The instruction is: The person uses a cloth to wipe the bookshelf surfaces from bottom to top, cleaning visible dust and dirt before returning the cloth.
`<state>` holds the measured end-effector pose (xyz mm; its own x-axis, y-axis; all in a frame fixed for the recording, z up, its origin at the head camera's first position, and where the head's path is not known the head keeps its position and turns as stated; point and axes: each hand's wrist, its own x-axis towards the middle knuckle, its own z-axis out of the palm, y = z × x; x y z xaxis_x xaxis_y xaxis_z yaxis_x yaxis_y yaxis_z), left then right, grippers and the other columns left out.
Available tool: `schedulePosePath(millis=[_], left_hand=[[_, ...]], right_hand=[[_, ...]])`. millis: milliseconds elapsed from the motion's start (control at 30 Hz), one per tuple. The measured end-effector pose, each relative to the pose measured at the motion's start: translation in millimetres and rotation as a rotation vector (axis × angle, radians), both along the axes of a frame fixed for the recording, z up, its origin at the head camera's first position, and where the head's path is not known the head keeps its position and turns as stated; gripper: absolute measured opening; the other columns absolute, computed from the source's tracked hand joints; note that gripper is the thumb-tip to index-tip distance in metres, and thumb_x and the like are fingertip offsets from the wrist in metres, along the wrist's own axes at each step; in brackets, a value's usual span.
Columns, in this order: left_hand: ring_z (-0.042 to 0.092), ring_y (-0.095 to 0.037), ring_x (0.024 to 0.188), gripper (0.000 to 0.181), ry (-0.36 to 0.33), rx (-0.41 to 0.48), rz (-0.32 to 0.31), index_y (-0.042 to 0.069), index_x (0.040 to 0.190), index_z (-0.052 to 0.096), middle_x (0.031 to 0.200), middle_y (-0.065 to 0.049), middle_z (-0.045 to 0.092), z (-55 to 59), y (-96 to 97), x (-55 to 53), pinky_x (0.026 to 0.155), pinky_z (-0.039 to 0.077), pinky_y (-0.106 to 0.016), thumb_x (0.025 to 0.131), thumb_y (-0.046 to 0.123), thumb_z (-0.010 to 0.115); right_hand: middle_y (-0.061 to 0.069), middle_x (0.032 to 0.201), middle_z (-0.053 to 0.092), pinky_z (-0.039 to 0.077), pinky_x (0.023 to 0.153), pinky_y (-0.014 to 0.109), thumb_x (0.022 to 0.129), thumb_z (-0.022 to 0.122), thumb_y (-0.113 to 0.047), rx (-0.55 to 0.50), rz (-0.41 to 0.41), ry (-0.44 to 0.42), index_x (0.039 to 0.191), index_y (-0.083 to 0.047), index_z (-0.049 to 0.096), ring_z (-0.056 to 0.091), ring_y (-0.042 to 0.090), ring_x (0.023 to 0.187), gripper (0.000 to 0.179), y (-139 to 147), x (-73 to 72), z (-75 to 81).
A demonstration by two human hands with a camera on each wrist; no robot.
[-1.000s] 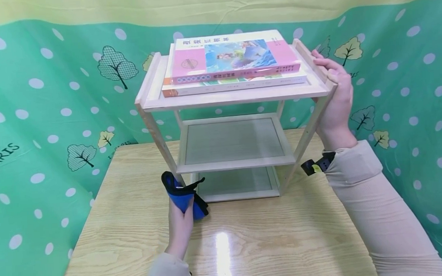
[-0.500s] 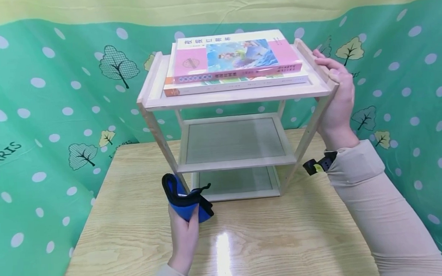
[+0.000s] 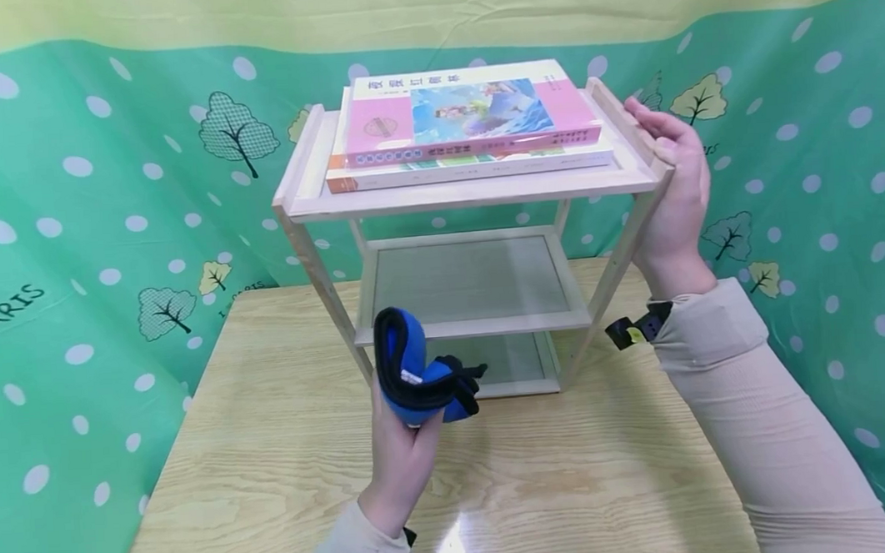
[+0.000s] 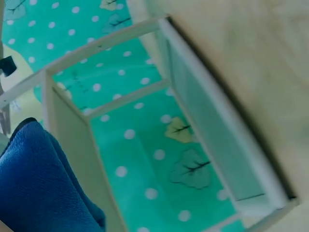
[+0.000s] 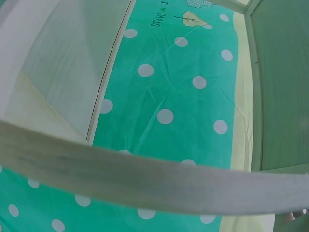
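Note:
My left hand grips a folded blue cloth with black edging and a small white label. It is in front of the lower left part of a three-tier wooden shelf. In the left wrist view the blue cloth fills the lower left corner, and the fingers are mostly hidden. My right hand holds the shelf's upper right side rail, its fingers along the outside. Small fingertips show at the right wrist view's lower right edge.
Two stacked books, a pink and white one uppermost, lie on the top tier. The shelf stands on a wood-grain table. A green curtain with white dots hangs behind and at both sides.
My left hand has moved right and slightly up with the blue cloth, away from the front left leg to before the middle tier's front edge. The right hand stays on the rail.

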<state>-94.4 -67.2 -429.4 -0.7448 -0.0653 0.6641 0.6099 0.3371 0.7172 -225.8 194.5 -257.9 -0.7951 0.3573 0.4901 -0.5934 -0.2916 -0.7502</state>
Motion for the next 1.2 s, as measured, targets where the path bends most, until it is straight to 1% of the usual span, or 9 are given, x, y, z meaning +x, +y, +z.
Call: schedulePosePath(millis=[100,367,433,600,700,767,867,1033,1200], left_hand=[[0.043,-0.019,0.137,0.077,0.015,-0.008,-0.036,0.004,0.153,0.029,0.147,-0.016,0.045,12.7,5.8,-7.6,0.117,0.033,-0.027,0.087,-0.006,0.067],[0.058,-0.022,0.117,0.06,0.016,-0.008,-0.082,0.005,0.139,0.047,0.125,-0.014,0.062,45.8,23.0,-20.6,0.101,0.049,-0.041,0.085,0.004,0.073],[0.06,-0.025,0.114,0.056,0.036,-0.017,-0.107,0.003,0.135,0.05,0.123,-0.014,0.064,52.9,28.3,-25.1,0.099,0.05,-0.043,0.085,0.008,0.075],[0.061,-0.028,0.114,0.051,0.157,-0.046,-0.177,0.001,0.131,0.053,0.122,-0.016,0.064,68.6,42.5,-38.3,0.1,0.049,-0.043,0.093,0.03,0.069],[0.061,-0.029,0.114,0.049,0.184,-0.061,-0.22,0.001,0.129,0.054,0.122,-0.017,0.064,77.0,51.6,-45.5,0.101,0.049,-0.043,0.091,0.027,0.071],[0.062,-0.029,0.114,0.049,0.166,-0.08,-0.223,0.001,0.128,0.054,0.122,-0.018,0.065,80.3,57.9,-50.0,0.101,0.049,-0.042,0.087,0.018,0.075],[0.062,-0.028,0.115,0.053,0.092,-0.115,-0.211,0.001,0.128,0.054,0.123,-0.017,0.065,82.6,67.6,-55.5,0.101,0.049,-0.042,0.083,0.014,0.078],[0.064,-0.023,0.112,0.044,-0.03,-0.149,-0.254,0.007,0.125,0.058,0.121,-0.01,0.067,84.8,84.1,-68.2,0.098,0.051,-0.037,0.087,0.021,0.075],[0.065,-0.021,0.111,0.041,-0.072,-0.173,-0.304,0.009,0.126,0.057,0.122,-0.008,0.067,85.4,98.9,-82.9,0.097,0.053,-0.032,0.09,0.024,0.072]], right_hand=[[0.01,0.134,0.063,0.044,0.108,0.026,0.098,0.031,-0.007,-0.032,-0.011,0.003,0.111,-0.002,0.067,0.053,0.022,0.132,0.038,0.8,0.1,0.9],[0.01,0.121,0.07,0.043,0.109,0.029,0.098,0.034,-0.005,-0.031,-0.039,-0.013,0.098,0.001,0.073,0.053,0.021,0.132,0.039,4.2,0.9,2.1],[0.012,0.12,0.071,0.042,0.109,0.028,0.098,0.035,-0.005,-0.022,-0.044,-0.007,0.096,0.001,0.073,0.053,0.021,0.132,0.039,5.1,0.9,2.1],[0.01,0.115,0.073,0.04,0.111,0.027,0.095,0.037,-0.004,0.028,-0.044,0.015,0.091,0.0,0.074,0.055,0.021,0.131,0.037,7.9,-0.1,2.7],[0.008,0.111,0.074,0.04,0.112,0.028,0.094,0.038,-0.003,0.06,-0.04,0.036,0.086,0.0,0.075,0.056,0.023,0.131,0.037,10.5,-1.2,3.2],[0.008,0.11,0.075,0.04,0.112,0.028,0.094,0.038,-0.002,0.073,-0.036,0.047,0.084,0.0,0.074,0.056,0.024,0.13,0.038,12.5,-2.0,3.5],[0.007,0.108,0.075,0.04,0.112,0.03,0.093,0.038,-0.002,0.092,-0.035,0.055,0.083,0.001,0.074,0.058,0.025,0.129,0.038,15.6,-2.8,3.9],[0.006,0.103,0.076,0.04,0.113,0.033,0.093,0.038,-0.001,0.164,-0.071,0.084,0.081,0.0,0.075,0.061,0.025,0.125,0.039,21.1,-5.1,3.5],[0.006,0.1,0.077,0.042,0.111,0.035,0.093,0.04,-0.001,0.258,-0.118,0.141,0.08,-0.001,0.077,0.065,0.025,0.118,0.039,24.1,-8.1,3.0]])
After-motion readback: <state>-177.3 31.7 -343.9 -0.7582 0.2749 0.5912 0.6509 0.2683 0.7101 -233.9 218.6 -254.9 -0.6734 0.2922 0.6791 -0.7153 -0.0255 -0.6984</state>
